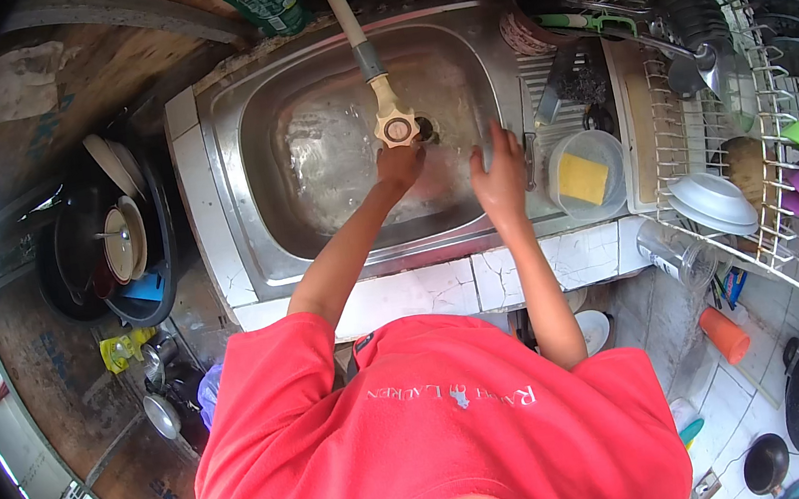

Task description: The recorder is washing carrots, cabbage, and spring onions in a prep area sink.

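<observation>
A metal sink [338, 129] lies in front of me, its bottom wet and shiny. A plastic pipe tap [367, 64] reaches over it from the back wall, ending in a cream star-shaped knob [399, 130]. My left hand [400, 164] is at the near side of this knob; its fingertips are partly hidden, so a grip on it cannot be made out. Over the sink's right rim is my right hand [500, 179], fingers apart and holding nothing. Just right of it lies a knife [531, 160]. A clear round tub [590, 205] with a yellow sponge [583, 178] stands farther right.
A wire dish rack [769, 185] holding white bowls [713, 204] and colored plates borders the right side. Dishes fill a dark basin [165, 280] on the left. Green detergent pouches [267, 0] stand behind the sink. White tiles [405, 295] edge the counter before me.
</observation>
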### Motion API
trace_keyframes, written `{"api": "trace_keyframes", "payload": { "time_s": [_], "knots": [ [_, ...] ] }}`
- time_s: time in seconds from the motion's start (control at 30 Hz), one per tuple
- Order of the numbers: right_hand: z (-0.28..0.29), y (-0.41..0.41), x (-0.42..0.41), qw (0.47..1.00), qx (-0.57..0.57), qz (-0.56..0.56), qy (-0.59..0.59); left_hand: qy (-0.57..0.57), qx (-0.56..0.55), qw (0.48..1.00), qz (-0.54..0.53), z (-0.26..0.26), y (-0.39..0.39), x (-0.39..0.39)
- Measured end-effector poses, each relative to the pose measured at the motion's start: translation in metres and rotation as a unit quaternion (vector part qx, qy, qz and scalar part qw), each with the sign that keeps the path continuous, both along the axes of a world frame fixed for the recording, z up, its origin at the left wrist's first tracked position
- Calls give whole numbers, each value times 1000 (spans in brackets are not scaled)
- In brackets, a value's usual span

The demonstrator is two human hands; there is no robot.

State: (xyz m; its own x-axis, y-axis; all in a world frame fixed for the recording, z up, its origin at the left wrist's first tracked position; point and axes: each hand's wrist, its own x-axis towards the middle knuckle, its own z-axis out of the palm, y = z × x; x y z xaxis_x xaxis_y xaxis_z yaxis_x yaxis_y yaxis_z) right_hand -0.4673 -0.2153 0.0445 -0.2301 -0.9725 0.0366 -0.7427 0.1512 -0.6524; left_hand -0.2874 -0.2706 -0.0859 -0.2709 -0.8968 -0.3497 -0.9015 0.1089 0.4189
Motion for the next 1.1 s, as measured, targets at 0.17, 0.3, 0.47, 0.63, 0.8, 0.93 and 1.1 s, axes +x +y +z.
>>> {"api": "trace_keyframes", "payload": {
  "time_s": [0.17, 0.3, 0.47, 0.63, 0.8, 0.93, 1.1],
  "knots": [
    [0, 22, -29, 996, -4, -7, 94, 306, -158, 894, 287, 22, 3, 16],
    [-28, 43, -31, 988, 37, -23, 149, 398, -123, 852, 317, 185, 9, 32],
    [-25, 44, -23, 981, 0, -9, 195, 6, -215, 976, -12, 257, 1, 11],
    [-23, 29, -29, 988, -61, -27, 138, -94, -187, 976, -60, 240, -9, 11],
    [-23, 30, -19, 995, -17, 0, 96, -106, -233, 918, -302, 244, -33, 35],
    [-25, 40, 1, 998, 11, 48, 28, -66, -262, 890, -368, 249, -40, 37],
    [-32, 41, 20, 994, 85, 66, 12, -89, -251, 897, -353, 247, -36, 35]
  ]
}}
